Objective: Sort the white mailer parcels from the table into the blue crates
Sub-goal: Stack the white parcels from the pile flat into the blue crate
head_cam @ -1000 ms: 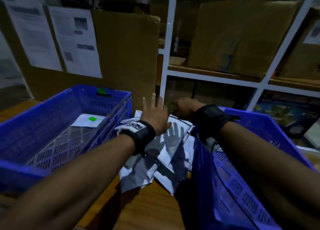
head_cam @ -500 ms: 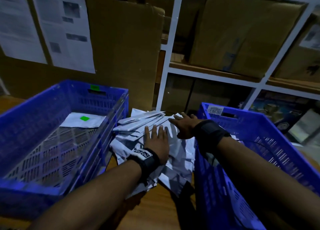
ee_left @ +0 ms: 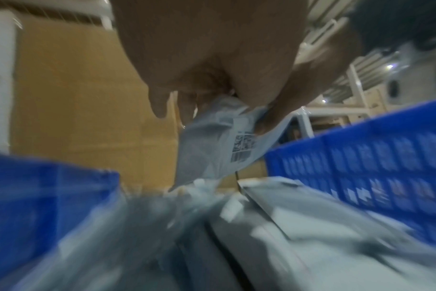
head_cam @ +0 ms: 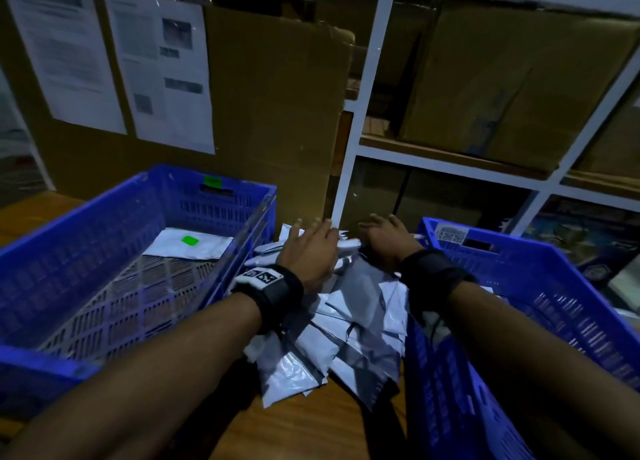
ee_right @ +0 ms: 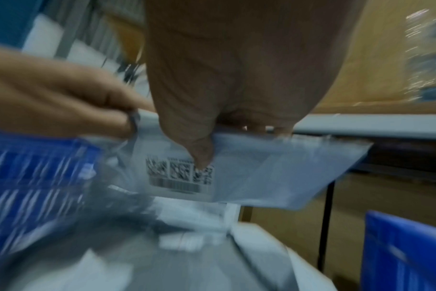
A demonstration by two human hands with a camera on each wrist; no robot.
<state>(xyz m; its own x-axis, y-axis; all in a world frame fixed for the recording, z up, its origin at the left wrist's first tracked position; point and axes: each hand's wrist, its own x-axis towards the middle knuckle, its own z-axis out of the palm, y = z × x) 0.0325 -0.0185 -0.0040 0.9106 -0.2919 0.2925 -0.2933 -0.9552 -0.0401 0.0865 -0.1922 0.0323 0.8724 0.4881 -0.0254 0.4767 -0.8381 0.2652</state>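
- Nearest me, the heap of parcels (head_cam: 349, 324) lies on the wooden table (head_cam: 311, 432) between two ribbed blue plastic crates (head_cam: 114, 279): slick, crinkled, flat plastic.
- My left hand (head_cam: 311, 248) and right hand (head_cam: 384, 241) both pinch one parcel (ee_right: 249, 177) at the heap's far end.
- I fear the glossy film slipping, or dragging neighbours off.

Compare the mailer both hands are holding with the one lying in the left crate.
The held mailer is lifted off the pile, pinched by the left hand and the right hand; the mailer in the left crate lies flat and untouched on the crate floor. The held one shows printed black codes and a barcode; the crate one shows a green sticker. Both are flat white mailers.
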